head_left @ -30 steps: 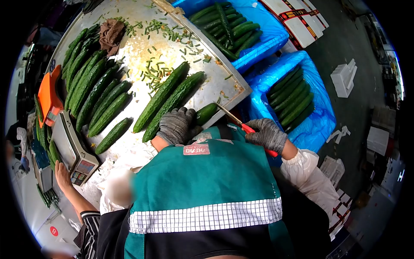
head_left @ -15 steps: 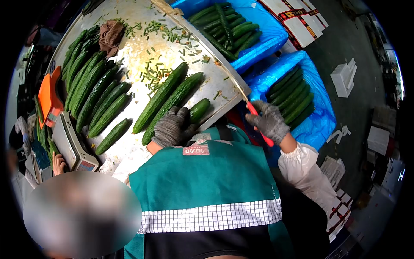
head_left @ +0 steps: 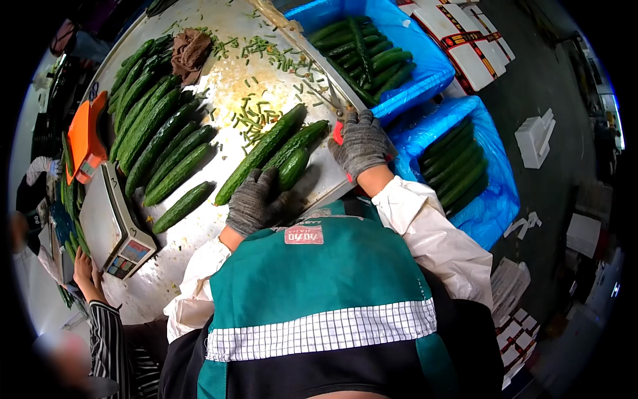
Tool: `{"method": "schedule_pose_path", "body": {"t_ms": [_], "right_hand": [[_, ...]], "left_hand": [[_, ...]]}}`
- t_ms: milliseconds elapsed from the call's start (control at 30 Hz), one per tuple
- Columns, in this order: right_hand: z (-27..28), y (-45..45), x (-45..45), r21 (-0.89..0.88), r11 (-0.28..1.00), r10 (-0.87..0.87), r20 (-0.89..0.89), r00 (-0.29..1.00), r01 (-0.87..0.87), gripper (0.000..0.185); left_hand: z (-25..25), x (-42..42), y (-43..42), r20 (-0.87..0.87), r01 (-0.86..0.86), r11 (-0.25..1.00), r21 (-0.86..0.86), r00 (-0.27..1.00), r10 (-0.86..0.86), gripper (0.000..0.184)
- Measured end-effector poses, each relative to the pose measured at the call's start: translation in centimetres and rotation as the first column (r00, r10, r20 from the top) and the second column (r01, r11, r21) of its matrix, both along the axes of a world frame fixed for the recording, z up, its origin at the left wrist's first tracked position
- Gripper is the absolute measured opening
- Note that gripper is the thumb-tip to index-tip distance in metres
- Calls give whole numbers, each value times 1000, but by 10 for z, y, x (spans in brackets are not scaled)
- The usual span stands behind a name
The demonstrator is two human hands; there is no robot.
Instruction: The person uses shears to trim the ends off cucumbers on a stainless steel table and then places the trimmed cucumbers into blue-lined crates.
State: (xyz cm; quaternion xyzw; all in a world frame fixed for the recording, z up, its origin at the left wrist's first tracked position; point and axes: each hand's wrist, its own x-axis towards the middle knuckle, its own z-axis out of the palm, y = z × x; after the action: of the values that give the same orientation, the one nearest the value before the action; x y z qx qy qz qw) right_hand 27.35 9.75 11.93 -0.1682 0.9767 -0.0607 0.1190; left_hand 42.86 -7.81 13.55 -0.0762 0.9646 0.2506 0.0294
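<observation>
Cucumbers [head_left: 256,158] lie together on the metal table [head_left: 199,233], beside your gloved left hand [head_left: 250,203]; whether its fingers grip one, I cannot tell. Your gloved right hand's [head_left: 362,145] fingers clasp red-handled scissors [head_left: 337,133] near two blue-lined crates [head_left: 433,61].

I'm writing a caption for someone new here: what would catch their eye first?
Probably the large green apron at bottom centre, and the blue-lined crates of cucumbers at upper right. Next, the cucumbers massed on the table's left side, and the red-handled scissors in the gloved right hand.
</observation>
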Motion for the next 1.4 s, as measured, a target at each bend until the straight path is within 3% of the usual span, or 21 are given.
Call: {"method": "schedule_pose_path", "body": {"t_ms": [167, 233, 267, 500, 600, 700, 733, 767, 833, 900, 967, 1033, 1067, 1133, 1167, 1200, 1233, 1300, 1333, 1367, 1400], "right_hand": [[3, 0, 19, 90, 994, 75, -77, 994, -68, 67], [-1, 5, 18, -22, 976, 208, -184, 961, -216, 56], [-4, 7, 17, -82, 970, 211, -181, 961, -229, 48], [-18, -4, 2, -98, 976, 169, -222, 960, -194, 43], [-32, -8, -6, -183, 957, 149, -351, 924, -224, 36], [-37, -10, -15, -293, 924, 110, -413, 904, -246, 27], [-38, -8, -17, -399, 871, 67, -480, 875, -286, 19], [-37, -7, -19, -399, 868, 77, -479, 874, -295, 19], [-29, -6, -25, -774, 622, -48, -188, 981, -118, 17], [-22, -6, -33, -798, 591, -89, -213, 973, -121, 18], [14, -15, -40, -896, 443, -113, -32, 993, 21, 19], [15, -24, -56, -929, 352, -79, -149, 986, -113, 18], [19, -29, -64, -892, 389, -53, -272, 961, -231, 18], [29, -36, -70, -670, 705, 47, -283, 958, -233, 25], [29, -40, -74, -466, 849, 134, -265, 955, -248, 27], [26, -44, -76, -377, 912, 127, -117, 985, -163, 31], [17, -44, -76, -376, 910, 140, -118, 983, -175, 31], [-2, -42, -73, -272, 851, 331, -387, 861, -449, 40], [9, -46, -62, -287, 870, 350, -214, 912, -401, 51], [14, -48, -57, -283, 865, 364, -213, 907, -414, 51], [18, -49, -54, -243, 773, 558, -181, 810, -587, 54]], "left_hand": [[24, -5, 13, 121, -10, 998, 66, 993, 2, 53], [25, -6, 15, 143, 7, 997, 71, 990, -17, 53], [23, -5, 16, 155, 13, 998, 67, 988, -23, 53], [17, -3, 18, 224, 74, 997, 32, 971, -79, 60], [20, -7, 21, 300, 118, 993, -2, 947, -112, 59], [16, -8, 23, 254, 143, 987, -68, 960, -122, 57], [15, -8, 24, 256, 134, 989, -67, 960, -113, 57], [14, -11, 25, 230, 133, 987, -91, 967, -110, 61], [13, -19, 28, 201, 116, 986, -116, 975, -91, 65], [14, -29, 33, 238, 120, 988, -95, 967, -94, 67], [5, -33, 36, 203, 159, 976, -152, 971, -126, 62], [2, -35, 41, 154, 175, 964, -198, 977, -146, 55], [-3, -36, 44, 161, 152, 968, -201, 980, -120, 55], [-16, -37, 49, 134, 160, 953, -258, 983, -129, 51], [-20, -36, 50, 135, 143, 955, -259, 985, -111, 51], [-24, -34, 51, 94, 161, 941, -298, 986, -139, 48], [-22, -34, 50, 55, 179, 925, -336, 984, -170, 45], [-14, -32, 47, 101, 168, 940, -295, 984, -145, 43], [-11, -28, 43, 48, 167, 945, -280, 986, -160, 44], [-10, -23, 40, -4, 167, 949, -266, 985, -175, 44], [-14, -16, 37, 10, 150, 949, -278, 988, -153, 48]]}}
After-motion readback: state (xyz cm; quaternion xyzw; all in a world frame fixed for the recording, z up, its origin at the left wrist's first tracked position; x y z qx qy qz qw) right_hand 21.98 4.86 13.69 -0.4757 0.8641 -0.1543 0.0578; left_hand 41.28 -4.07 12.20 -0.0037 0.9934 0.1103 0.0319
